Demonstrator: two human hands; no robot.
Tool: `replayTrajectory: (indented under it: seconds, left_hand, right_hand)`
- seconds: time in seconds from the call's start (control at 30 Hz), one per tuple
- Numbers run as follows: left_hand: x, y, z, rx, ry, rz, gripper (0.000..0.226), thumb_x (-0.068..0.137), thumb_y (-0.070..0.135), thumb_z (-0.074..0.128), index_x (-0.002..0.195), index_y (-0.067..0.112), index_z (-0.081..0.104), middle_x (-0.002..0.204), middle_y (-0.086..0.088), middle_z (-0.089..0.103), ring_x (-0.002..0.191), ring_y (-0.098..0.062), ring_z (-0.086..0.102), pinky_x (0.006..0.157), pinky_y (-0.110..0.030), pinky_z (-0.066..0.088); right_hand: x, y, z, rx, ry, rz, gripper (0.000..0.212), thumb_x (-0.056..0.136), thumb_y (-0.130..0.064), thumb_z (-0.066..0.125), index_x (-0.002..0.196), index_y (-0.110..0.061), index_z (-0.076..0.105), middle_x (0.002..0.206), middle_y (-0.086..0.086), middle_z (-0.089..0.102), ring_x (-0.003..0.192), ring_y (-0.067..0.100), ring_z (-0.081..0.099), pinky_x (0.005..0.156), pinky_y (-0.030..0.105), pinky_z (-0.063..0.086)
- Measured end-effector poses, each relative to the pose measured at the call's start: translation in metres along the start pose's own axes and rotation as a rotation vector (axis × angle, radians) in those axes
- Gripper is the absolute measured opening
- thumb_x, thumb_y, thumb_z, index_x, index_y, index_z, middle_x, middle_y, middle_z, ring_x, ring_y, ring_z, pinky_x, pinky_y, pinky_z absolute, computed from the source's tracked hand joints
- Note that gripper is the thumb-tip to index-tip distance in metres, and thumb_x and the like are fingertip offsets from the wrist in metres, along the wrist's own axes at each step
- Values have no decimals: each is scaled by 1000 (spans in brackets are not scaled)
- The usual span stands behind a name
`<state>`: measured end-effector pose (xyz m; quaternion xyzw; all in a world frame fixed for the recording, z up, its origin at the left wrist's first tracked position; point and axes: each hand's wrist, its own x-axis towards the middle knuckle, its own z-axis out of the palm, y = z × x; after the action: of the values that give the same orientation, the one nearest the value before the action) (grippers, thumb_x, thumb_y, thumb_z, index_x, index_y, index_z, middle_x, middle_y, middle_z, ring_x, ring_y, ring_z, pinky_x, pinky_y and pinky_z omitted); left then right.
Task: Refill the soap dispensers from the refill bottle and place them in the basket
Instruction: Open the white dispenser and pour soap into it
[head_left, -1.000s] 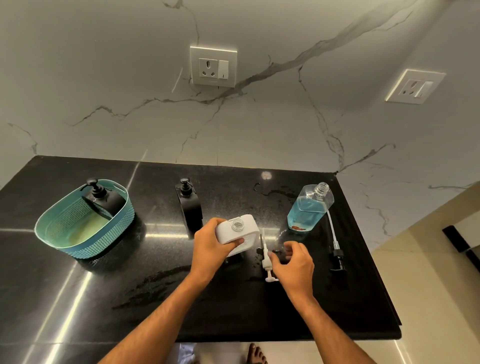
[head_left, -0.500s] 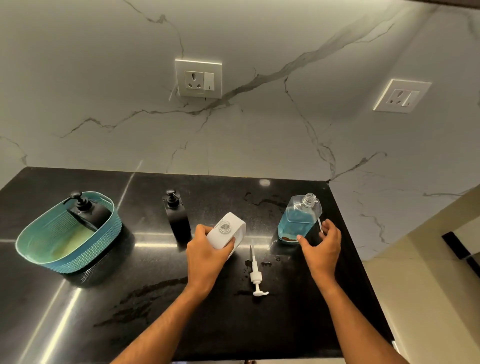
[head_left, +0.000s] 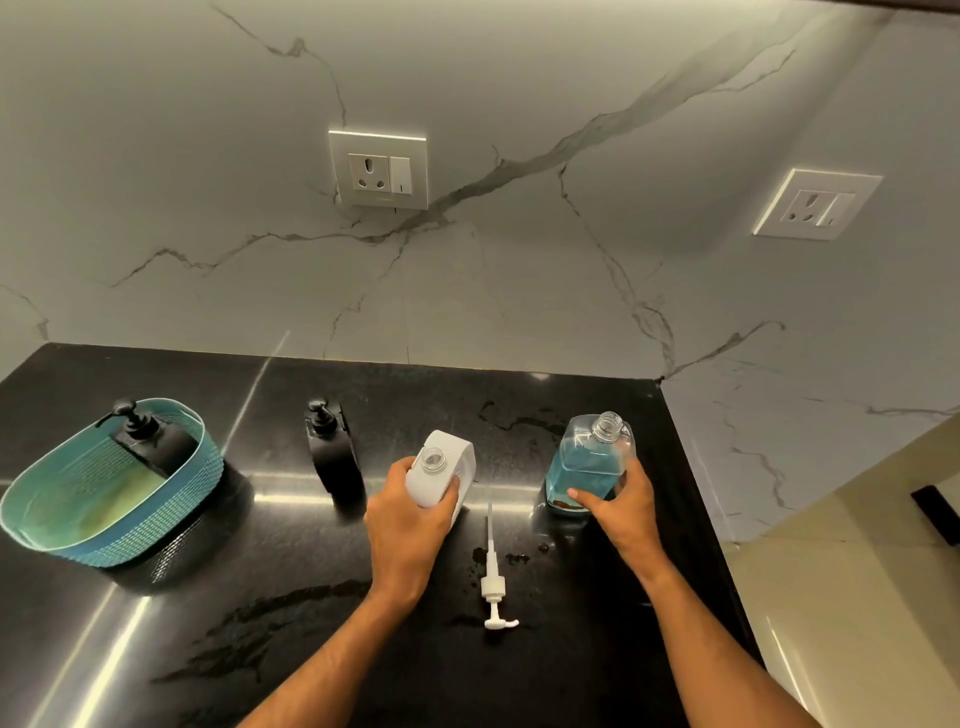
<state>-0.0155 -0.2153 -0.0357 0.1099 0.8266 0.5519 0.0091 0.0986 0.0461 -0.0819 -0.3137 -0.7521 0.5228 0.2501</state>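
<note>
On the black counter (head_left: 156, 649), the left hand (head_left: 410, 519) grips the uncapped white dispenser (head_left: 441, 470); the right hand (head_left: 621, 506) wraps the open blue refill bottle (head_left: 589, 460), seemingly standing. A white pump (head_left: 493, 582) lies between them. One black dispenser (head_left: 150, 439) sits in the teal basket (head_left: 78, 525), another (head_left: 332, 452) beside it.

Three soap dispensers — two black (head_left: 156, 441) (head_left: 332, 452), one white (head_left: 441, 467) — one refill bottle (head_left: 589, 462), one basket (head_left: 171, 525), one loose pump (head_left: 493, 582), two wall sockets (head_left: 379, 169) (head_left: 815, 205).
</note>
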Motion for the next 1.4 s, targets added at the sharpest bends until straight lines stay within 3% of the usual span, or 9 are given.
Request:
replayTrajectory:
  seconds: [0.1, 0.33, 0.43, 0.57, 0.73, 0.83, 1.03, 1.2, 1.4]
  left_hand:
    - [2, 3, 7, 11, 20, 15, 41, 83, 35, 87, 118, 24, 68, 100, 21, 67, 87, 13, 62, 66, -4, 51]
    - [6, 10, 17, 27, 57, 16, 43, 79, 33, 91, 115, 20, 71, 95, 26, 63, 83, 16, 60, 66, 2, 45]
    - [5, 14, 18, 22, 54, 25, 44, 77, 32, 92, 114, 24, 69, 94, 29, 62, 81, 19, 60, 65, 1, 45]
    - [4, 14, 19, 32, 51, 28, 52, 73, 39, 93, 116, 22, 70, 89, 32, 59, 82, 20, 59, 64, -1, 46]
    - [3, 13, 16, 17, 30, 22, 56, 70, 43, 94, 116, 23, 70, 94, 25, 66, 87, 14, 63, 67, -5, 51]
    - [0, 14, 11, -10, 24, 21, 51, 73, 37, 94, 116, 30, 68, 91, 30, 64, 88, 17, 64, 67, -7, 53]
    - [-2, 11, 4, 51, 54, 25, 40, 80, 32, 87, 115, 22, 73, 92, 21, 69, 86, -5, 71, 73, -29, 64]
    - [-8, 14, -6, 108, 89, 82, 44, 79, 30, 89, 117, 17, 72, 97, 5, 78, 79, -5, 66, 67, -32, 64]
    - [-13, 22, -15, 79, 99, 113, 39, 79, 27, 90, 112, 16, 71, 92, 15, 69, 76, -3, 63, 60, -26, 62]
  right_hand:
    - [5, 2, -2, -6, -3, -8, 76, 65, -10, 96, 131, -16, 59, 124, -2, 68, 118, 17, 66, 89, 22, 59]
    - [1, 1, 4, -4, 50, -36, 74, 55, -19, 102, 116, -30, 61, 117, -4, 67, 110, 12, 68, 91, 30, 60]
    - [-6, 1, 10, 5, 79, -52, 78, 54, -25, 102, 120, -27, 61, 119, -7, 66, 111, 9, 66, 91, 26, 58]
    - [-12, 3, 16, 47, 94, -13, 80, 55, -30, 100, 125, -26, 62, 120, -11, 71, 112, 8, 68, 94, 34, 59]
    - [-20, -4, 19, 59, 150, -14, 66, 58, -23, 99, 117, -21, 69, 112, -11, 74, 105, 7, 71, 90, 37, 62]
    - [-26, -8, 22, 49, 197, -19, 58, 59, -20, 99, 110, -22, 72, 106, -11, 75, 99, 6, 73, 85, 35, 63]
    - [-39, -21, 31, 24, 286, -61, 55, 61, -19, 99, 110, -18, 74, 100, -14, 74, 93, 3, 73, 77, 21, 61]
    - [-49, -41, 36, -2, 368, -133, 55, 64, -16, 97, 114, -16, 72, 101, -11, 73, 95, 6, 72, 73, 11, 56]
    - [-61, -67, 40, -54, 405, -252, 55, 69, -14, 94, 119, -10, 72, 107, -3, 76, 98, 6, 73, 76, 11, 56]
